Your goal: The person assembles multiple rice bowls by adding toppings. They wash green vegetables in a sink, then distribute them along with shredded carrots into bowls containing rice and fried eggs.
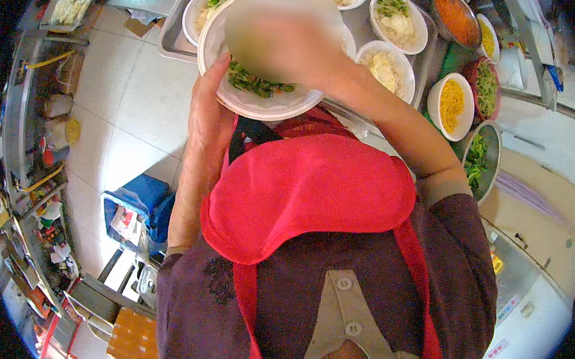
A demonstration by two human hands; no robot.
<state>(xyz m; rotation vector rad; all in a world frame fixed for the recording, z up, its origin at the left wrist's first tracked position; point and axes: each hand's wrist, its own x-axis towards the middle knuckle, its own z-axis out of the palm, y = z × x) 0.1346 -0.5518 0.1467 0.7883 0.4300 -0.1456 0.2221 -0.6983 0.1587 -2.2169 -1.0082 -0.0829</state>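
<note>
My left hand (210, 89) grips the left side of a round white bowl (293, 106), its thumb over the rim. The bowl is held up in front of me, above the edge of a metal tray (179, 48). Chopped dark green leaves (258, 84) lie inside it. Over the bowl reaches my right hand (291, 41), coming from the right; its fingers are smeared by a blurred patch, so their pose and anything in them cannot be made out. Behind, on the tray, stand several white bowls (398, 23) with pale strands and greens.
To the right are a metal bowl of orange shreds (457, 17), a white bowl of yellow pieces (450, 115), a reddish basket of green strands (482, 87) and a metal bowl of green leaves (477, 157). A blue bin (154, 203) stands on the tiled floor at left.
</note>
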